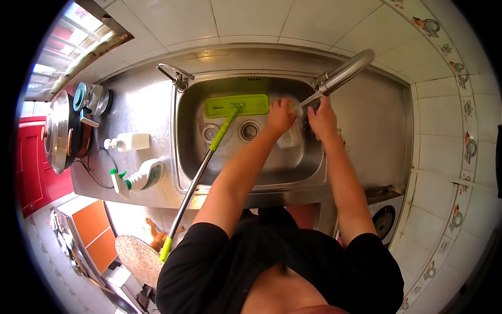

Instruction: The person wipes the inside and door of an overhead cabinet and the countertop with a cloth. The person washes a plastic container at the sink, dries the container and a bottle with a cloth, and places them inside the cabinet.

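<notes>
Water runs from the curved metal faucet (340, 73) toward my hands at the right side of the sink. My left hand (281, 116) is curled beside the stream, closed around something pale that I cannot make out. My right hand (323, 120) is raised under the spout with its fingers apart, and I see nothing in it. Below my left hand a whitish, cloth-like piece (288, 137) lies in the sink basin (293, 175). A green flat mop (236, 105) rests its head at the back of the basin. Its pole leans out over the front edge.
Left on the counter lie a white bottle (133, 141) and a green-topped spray bottle (146, 175). Beyond them stand a glass jar (97, 98) and a lidded pot (60, 133). A small tap (179, 81) rises behind the sink. A round stool (138, 256) stands on the floor.
</notes>
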Motion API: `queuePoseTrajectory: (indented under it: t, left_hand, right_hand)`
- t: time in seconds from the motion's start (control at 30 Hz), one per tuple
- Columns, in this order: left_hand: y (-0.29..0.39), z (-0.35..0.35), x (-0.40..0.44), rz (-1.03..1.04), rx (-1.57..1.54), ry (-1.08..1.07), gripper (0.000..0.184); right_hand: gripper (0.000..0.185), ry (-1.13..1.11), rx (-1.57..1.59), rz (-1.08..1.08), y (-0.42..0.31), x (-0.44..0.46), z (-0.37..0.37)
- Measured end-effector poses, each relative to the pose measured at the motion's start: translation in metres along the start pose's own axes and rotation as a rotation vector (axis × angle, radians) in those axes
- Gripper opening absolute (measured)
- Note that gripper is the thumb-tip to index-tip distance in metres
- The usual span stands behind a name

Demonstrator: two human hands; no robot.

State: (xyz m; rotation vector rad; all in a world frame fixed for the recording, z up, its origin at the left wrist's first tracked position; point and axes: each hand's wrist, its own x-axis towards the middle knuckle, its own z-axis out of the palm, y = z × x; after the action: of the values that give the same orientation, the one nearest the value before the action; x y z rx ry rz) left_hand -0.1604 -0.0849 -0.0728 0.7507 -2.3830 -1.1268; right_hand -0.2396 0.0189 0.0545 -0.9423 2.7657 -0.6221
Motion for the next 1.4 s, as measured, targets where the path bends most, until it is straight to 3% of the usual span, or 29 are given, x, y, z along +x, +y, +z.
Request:
queuePoseTrajectory:
  t: [0.03,0.13,0.23,0.33,0.4,0.5,0.6,0.7,0.8,0.9,1.0,1.2,1.3,1.33,1.4]
  left_hand:
    - [0.004,0.003,-0.002,-0.056,0.007,-0.002,0.048]
    - [0.013,0.002,-0.002,-0.172,0.026,-0.027,0.052]
    - [0.010,0.005,-0.001,-0.149,0.044,-0.036,0.057]
    - [0.008,0.009,-0.008,-0.092,0.034,0.065,0.067]
    - [0.037,-0.007,-0.023,-0.128,-0.032,0.132,0.073]
    - [0.047,0.004,-0.054,-0.186,-0.052,0.228,0.072]
    - [0.040,0.011,-0.073,-0.288,-0.103,0.222,0.068]
    - [0.033,-0.001,-0.076,-0.380,-0.150,-0.009,0.058]
    - [0.025,-0.003,-0.090,-0.151,0.051,0.031,0.045]
    - [0.021,-0.009,-0.098,-0.150,0.126,0.010,0.040]
    - [0.018,-0.014,-0.094,-0.219,0.116,0.005,0.035]
    - [0.003,-0.040,-0.090,-0.213,-0.052,0.085,0.023]
    - [0.027,-0.060,-0.089,-0.195,-0.165,0.140,0.023]
    - [0.024,-0.065,-0.090,-0.280,-0.245,0.019,0.024]
    - [0.017,-0.079,-0.095,-0.461,-0.403,-0.226,0.027]
  right_hand:
    - [0.042,0.146,-0.017,-0.066,0.002,0.007,-0.002]
    - [0.038,-0.055,-0.127,-0.039,0.011,0.032,0.002]
    - [0.033,-0.036,-0.171,0.054,0.012,0.057,0.003]
    - [0.029,0.039,0.117,0.254,-0.012,0.067,-0.009]
    - [0.043,-0.020,0.090,0.191,-0.011,0.061,-0.009]
    - [0.062,-0.113,-0.061,0.084,-0.002,0.043,0.002]
    - [0.055,-0.199,0.062,0.170,0.000,0.011,-0.006]
    - [0.047,-0.201,0.050,0.073,0.023,-0.001,0.003]
    - [0.041,-0.344,0.199,0.120,0.029,-0.008,0.005]
    - [0.037,-0.317,0.200,0.018,0.030,-0.016,0.014]
    - [0.035,-0.153,0.253,-0.043,0.021,-0.022,0.024]
    - [0.036,0.095,0.670,0.048,0.024,-0.043,0.070]
    - [0.041,0.251,0.417,-0.194,-0.006,-0.071,0.101]
    - [0.042,0.319,0.339,-0.244,-0.011,-0.073,0.103]
    - [0.043,0.209,0.541,-0.024,-0.002,-0.050,0.103]
